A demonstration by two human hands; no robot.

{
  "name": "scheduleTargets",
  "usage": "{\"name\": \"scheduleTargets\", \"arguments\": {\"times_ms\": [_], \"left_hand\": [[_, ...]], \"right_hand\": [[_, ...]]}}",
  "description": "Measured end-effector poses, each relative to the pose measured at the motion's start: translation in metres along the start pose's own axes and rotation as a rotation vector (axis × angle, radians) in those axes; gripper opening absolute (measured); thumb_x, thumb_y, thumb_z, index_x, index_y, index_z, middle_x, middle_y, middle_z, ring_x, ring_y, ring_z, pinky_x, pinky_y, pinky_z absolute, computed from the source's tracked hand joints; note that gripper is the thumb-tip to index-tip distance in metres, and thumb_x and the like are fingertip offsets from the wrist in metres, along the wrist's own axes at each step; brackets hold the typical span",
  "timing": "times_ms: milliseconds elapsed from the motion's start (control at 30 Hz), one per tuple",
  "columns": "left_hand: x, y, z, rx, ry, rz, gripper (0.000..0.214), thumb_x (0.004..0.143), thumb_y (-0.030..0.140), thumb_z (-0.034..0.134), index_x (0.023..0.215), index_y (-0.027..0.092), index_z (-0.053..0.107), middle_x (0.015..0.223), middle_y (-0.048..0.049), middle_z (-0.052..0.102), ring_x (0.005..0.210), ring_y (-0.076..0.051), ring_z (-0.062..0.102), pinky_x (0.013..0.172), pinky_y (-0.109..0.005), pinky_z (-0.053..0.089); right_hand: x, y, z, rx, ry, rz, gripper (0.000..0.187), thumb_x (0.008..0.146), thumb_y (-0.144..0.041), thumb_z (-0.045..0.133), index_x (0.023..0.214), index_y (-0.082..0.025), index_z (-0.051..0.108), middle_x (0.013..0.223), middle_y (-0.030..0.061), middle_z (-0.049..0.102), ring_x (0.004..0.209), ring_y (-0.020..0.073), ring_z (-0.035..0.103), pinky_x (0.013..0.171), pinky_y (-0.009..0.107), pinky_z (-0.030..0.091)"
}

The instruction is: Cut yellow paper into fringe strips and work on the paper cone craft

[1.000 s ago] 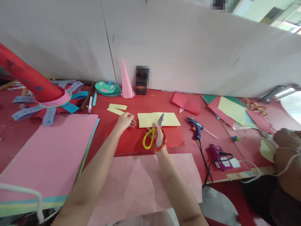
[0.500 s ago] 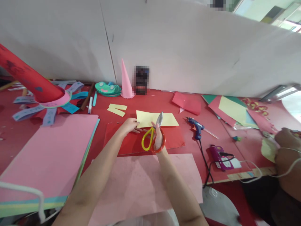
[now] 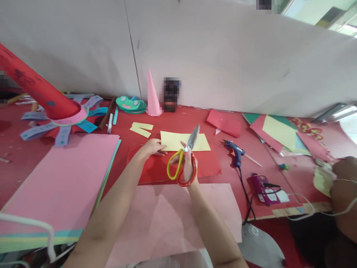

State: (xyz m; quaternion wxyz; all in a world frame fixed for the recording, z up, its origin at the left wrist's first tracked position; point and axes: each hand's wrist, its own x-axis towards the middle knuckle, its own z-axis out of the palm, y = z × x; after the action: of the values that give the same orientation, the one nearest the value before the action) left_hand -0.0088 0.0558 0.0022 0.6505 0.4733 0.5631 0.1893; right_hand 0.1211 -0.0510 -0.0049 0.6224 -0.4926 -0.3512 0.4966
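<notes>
My right hand (image 3: pixel 188 163) grips a pair of scissors (image 3: pixel 184 158) with one yellow and one red handle loop, blades shut and pointing up and away over a yellow paper sheet (image 3: pixel 178 140). My left hand (image 3: pixel 152 147) lies on the near left corner of that yellow sheet, fingers pressed together on its edge. The sheet rests partly on a red paper sheet (image 3: pixel 206 163) on the red table. A large pale pink sheet (image 3: pixel 167 219) lies under my forearms.
A blue glue gun (image 3: pixel 236 153) with a black cord lies right of the red sheet, near a purple device (image 3: pixel 261 184). A big pink paper stack (image 3: pixel 55 178) fills the left. A pink cone (image 3: pixel 153 95), green frog cutouts (image 3: pixel 130 104), yellow scraps (image 3: pixel 141 128) and another person's hand (image 3: pixel 343 178) are nearby.
My left hand slid from beside the yellow sheet onto its near left corner. The scissors rose, blades tilting up higher over the sheet. The camera shifted slightly.
</notes>
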Motion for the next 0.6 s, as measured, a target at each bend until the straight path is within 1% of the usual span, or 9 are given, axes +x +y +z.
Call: {"name": "scheduleTargets", "arguments": {"times_ms": [67,133,200,267,367,433,500,600], "left_hand": [[0.0,-0.001,0.0,-0.022,-0.031,0.016,0.02,0.064,0.009,0.072,0.074,0.013,0.056,0.064,-0.0028,0.068,0.057,-0.014,0.065,0.056,-0.022,0.054],[0.002,-0.003,0.001,-0.033,-0.034,0.014,0.027,0.059,0.006,0.075,0.077,0.013,0.056,0.064,-0.0021,0.069,0.053,-0.012,0.064,0.056,-0.023,0.053],[0.006,-0.006,0.002,-0.033,-0.019,0.009,0.029,0.058,0.005,0.075,0.079,0.013,0.057,0.062,-0.0013,0.068,0.051,-0.012,0.063,0.058,-0.024,0.054],[0.01,-0.008,0.003,-0.031,-0.017,0.008,0.03,0.058,0.006,0.076,0.081,0.012,0.058,0.06,-0.0007,0.067,0.05,-0.012,0.063,0.061,-0.026,0.055],[0.011,-0.009,0.002,-0.024,-0.033,-0.004,0.027,0.059,0.006,0.075,0.078,0.013,0.057,0.055,0.0012,0.065,0.05,-0.013,0.063,0.064,-0.027,0.055],[0.01,-0.008,0.001,-0.003,-0.045,-0.013,0.023,0.06,0.005,0.073,0.073,0.013,0.055,0.053,0.0016,0.063,0.05,-0.013,0.063,0.063,-0.027,0.055],[0.007,-0.006,-0.001,0.035,-0.055,-0.024,0.022,0.06,0.006,0.073,0.069,0.014,0.054,0.052,0.0012,0.063,0.051,-0.013,0.063,0.062,-0.026,0.055],[0.004,-0.005,-0.004,0.082,-0.094,-0.033,0.022,0.059,0.01,0.075,0.068,0.014,0.054,0.056,-0.0007,0.065,0.056,-0.014,0.065,0.064,-0.026,0.055]], "right_hand": [[-0.001,-0.001,0.0,0.021,0.041,-0.099,0.061,0.087,-0.054,0.045,0.133,-0.015,0.041,0.061,-0.001,0.062,0.044,0.0127,0.057,0.045,0.026,0.048],[-0.002,-0.001,0.0,0.031,0.055,-0.191,0.06,0.084,-0.047,0.054,0.135,-0.019,0.038,0.067,-0.0021,0.063,0.038,0.0096,0.052,0.04,0.024,0.044],[-0.001,0.0,0.0,0.024,0.063,-0.257,0.06,0.081,-0.039,0.061,0.134,-0.024,0.037,0.072,-0.0033,0.061,0.04,0.0079,0.052,0.042,0.023,0.045],[0.002,0.001,0.001,0.013,0.079,-0.268,0.057,0.08,-0.033,0.062,0.132,-0.026,0.038,0.073,-0.0047,0.057,0.046,0.007,0.053,0.048,0.023,0.048],[0.008,0.002,-0.001,-0.004,0.125,-0.26,0.045,0.085,-0.031,0.054,0.128,-0.028,0.041,0.074,-0.005,0.053,0.051,0.0062,0.051,0.052,0.023,0.048],[0.011,0.003,-0.004,-0.034,0.181,-0.283,0.04,0.087,-0.032,0.05,0.126,-0.028,0.041,0.076,-0.0046,0.051,0.051,0.0055,0.048,0.052,0.022,0.047],[0.015,0.003,-0.008,-0.082,0.253,-0.305,0.038,0.087,-0.031,0.05,0.123,-0.029,0.041,0.079,-0.0044,0.051,0.051,0.005,0.048,0.053,0.022,0.048],[0.021,0.006,-0.015,-0.133,0.346,-0.281,0.035,0.086,-0.032,0.05,0.119,-0.028,0.041,0.081,-0.0036,0.052,0.052,0.0051,0.049,0.052,0.021,0.048]]}}
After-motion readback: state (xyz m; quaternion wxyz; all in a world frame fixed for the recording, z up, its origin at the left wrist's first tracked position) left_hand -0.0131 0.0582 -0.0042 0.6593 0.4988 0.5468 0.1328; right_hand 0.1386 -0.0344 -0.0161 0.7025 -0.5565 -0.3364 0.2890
